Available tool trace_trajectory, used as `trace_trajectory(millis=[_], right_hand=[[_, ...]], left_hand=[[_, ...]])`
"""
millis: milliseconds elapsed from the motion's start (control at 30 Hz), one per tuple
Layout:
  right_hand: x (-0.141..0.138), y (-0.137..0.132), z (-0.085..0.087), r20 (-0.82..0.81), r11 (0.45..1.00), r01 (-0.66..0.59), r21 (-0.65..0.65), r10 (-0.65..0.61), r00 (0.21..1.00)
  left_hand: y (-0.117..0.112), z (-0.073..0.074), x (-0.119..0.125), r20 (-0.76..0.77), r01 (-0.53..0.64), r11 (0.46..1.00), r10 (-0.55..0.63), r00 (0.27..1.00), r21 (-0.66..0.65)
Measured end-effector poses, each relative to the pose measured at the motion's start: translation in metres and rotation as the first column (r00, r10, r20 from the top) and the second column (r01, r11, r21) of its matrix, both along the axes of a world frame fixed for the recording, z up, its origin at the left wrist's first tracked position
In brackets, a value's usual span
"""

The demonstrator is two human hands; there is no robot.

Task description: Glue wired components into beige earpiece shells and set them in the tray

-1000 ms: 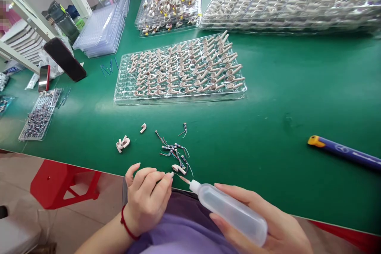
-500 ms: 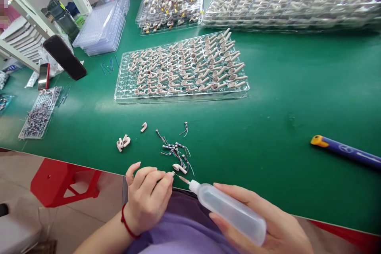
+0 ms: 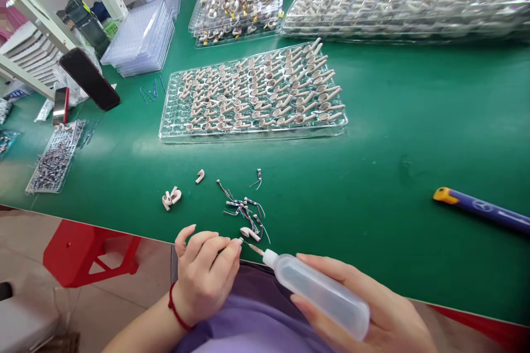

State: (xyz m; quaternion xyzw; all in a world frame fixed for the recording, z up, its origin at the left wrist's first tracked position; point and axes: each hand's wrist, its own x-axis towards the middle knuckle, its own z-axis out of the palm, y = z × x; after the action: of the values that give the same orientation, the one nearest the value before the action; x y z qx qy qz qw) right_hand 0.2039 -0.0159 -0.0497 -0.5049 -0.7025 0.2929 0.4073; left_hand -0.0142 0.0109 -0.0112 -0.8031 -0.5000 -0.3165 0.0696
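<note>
My right hand (image 3: 356, 292) is closed around a translucent squeeze bottle (image 3: 323, 295) with a white cap and a thin needle tip. That tip points left, ending close to the fingertips of my left hand (image 3: 209, 267). Thumb and forefinger there pinch a small whitish part (image 3: 241, 241), mostly hidden by the fingers. Just beyond them lies a beige earbud shell (image 3: 249, 233), touching a little heap of small wired circuit boards (image 3: 240, 208). Farther left on the green table are a few more earbud shells (image 3: 171, 197) and a single shell (image 3: 200, 176).
A clear tray (image 3: 252, 135) of earbud shells stands mid-table. Behind it are a tray of wired white parts (image 3: 240, 3) and stacked full trays (image 3: 397, 5). Left are empty trays (image 3: 138, 38), a phone (image 3: 90, 78) and a red stool (image 3: 86, 253). A blue-and-yellow cutter (image 3: 480, 207) lies right.
My two hands, the bottle and the pinched part look practically still. At the far edge, another person's hand has shifted slightly.
</note>
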Motion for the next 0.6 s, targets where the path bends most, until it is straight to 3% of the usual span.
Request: trace_trajectory(millis=[167, 300, 433, 533, 600], right_hand=[[0.0, -0.003, 0.004, -0.042, 0.999, 0.028, -0.034, -0.029, 0.999], [0.003, 0.0, 0.015, -0.148, 0.974, 0.146, -0.174, -0.172, 0.974], [0.004, 0.017, 0.022, -0.279, 0.969, 0.19, -0.156, -0.228, 0.933], [0.004, 0.033, 0.021, -0.32, 0.977, 0.165, -0.138, -0.201, 0.926], [0.004, 0.041, 0.019, -0.205, 0.974, 0.196, -0.113, -0.216, 0.955]], left_hand=[[0.002, 0.001, 0.001, -0.001, 0.0, 1.0, 0.0, 1.0, 0.005], [0.002, 0.001, 0.0, 0.002, -0.001, 1.0, 0.001, 1.0, 0.003], [-0.004, 0.006, -0.005, 0.063, 0.033, 0.999, -0.03, 0.998, -0.042], [-0.015, 0.012, -0.009, 0.282, 0.143, 0.964, -0.077, 0.956, -0.223], [-0.022, 0.013, -0.01, 0.482, 0.224, 0.857, 0.033, 0.875, -0.465]])
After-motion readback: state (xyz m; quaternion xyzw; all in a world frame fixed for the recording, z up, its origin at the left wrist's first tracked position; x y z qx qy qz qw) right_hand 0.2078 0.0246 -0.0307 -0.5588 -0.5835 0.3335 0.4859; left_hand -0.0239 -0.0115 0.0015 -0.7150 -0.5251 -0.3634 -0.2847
